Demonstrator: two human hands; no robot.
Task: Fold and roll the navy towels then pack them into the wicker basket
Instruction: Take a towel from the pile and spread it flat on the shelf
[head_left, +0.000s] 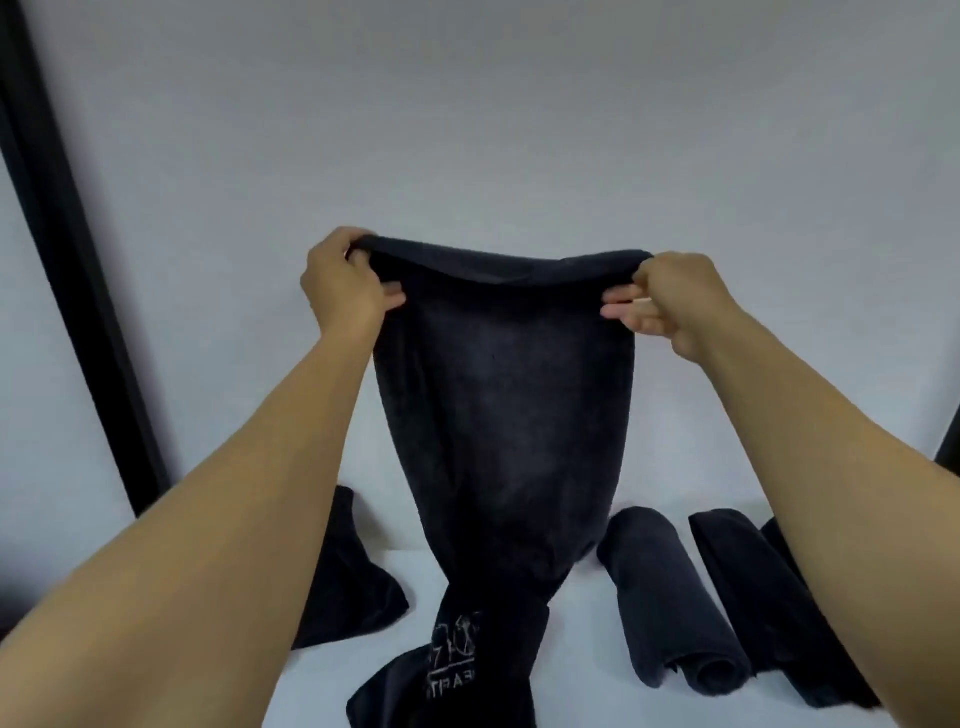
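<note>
Evidently the fold is just being set up: one towel (504, 405) is held up in the air by its top edge, spread between the left hand (343, 280) and the right hand (670, 301). Each hand pinches a top corner, the fingers (389, 299) curled round the hem with the thumb behind the cloth. The towel hangs narrowing downward, and its lower end lies twisted on the white counter (582, 675), a pale logo (454, 649) showing there.

To the right on the counter lies a finished roll (670, 597), and just beside it a folded towel (769, 597); whether that one is rolled I cannot tell. A loose heap (353, 571) sits to the left, partly behind the left forearm. The basket is not in view.

By my reading, this is the third or so towel, with packing not yet begun. The next move calls for shaking the twist out of the bottom, laying the cloth flat on the bare counter between heap and roll, then bringing the corners together for a lengthwise fold before rolling.
</note>
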